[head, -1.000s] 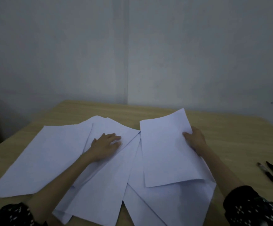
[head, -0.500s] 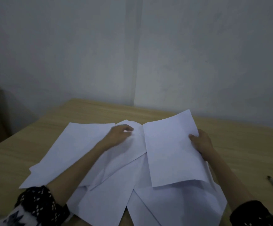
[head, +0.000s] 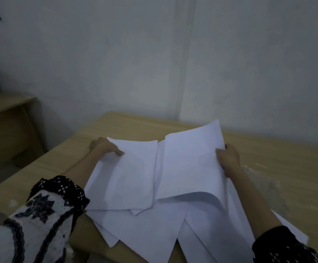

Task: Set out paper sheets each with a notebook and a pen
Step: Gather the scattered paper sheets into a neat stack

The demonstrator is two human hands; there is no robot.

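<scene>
Several white paper sheets (head: 145,221) lie overlapping on the wooden table (head: 279,168). My left hand (head: 105,147) grips the far left corner of one sheet (head: 129,173), thumb on top. My right hand (head: 228,158) holds the right edge of another sheet (head: 188,166), whose near edge curls up off the pile. No notebook or pen is in view.
A grey wall (head: 154,63) rises right behind the table. A second wooden desk (head: 4,109) stands to the left, with a gap of floor between. Pale scuffs (head: 264,179) mark the tabletop right of my right arm.
My left hand moved from pressing the middle sheets to gripping the left sheet's far corner. The sheets have been drawn closer together. The view swung left; the pens at right left the frame.
</scene>
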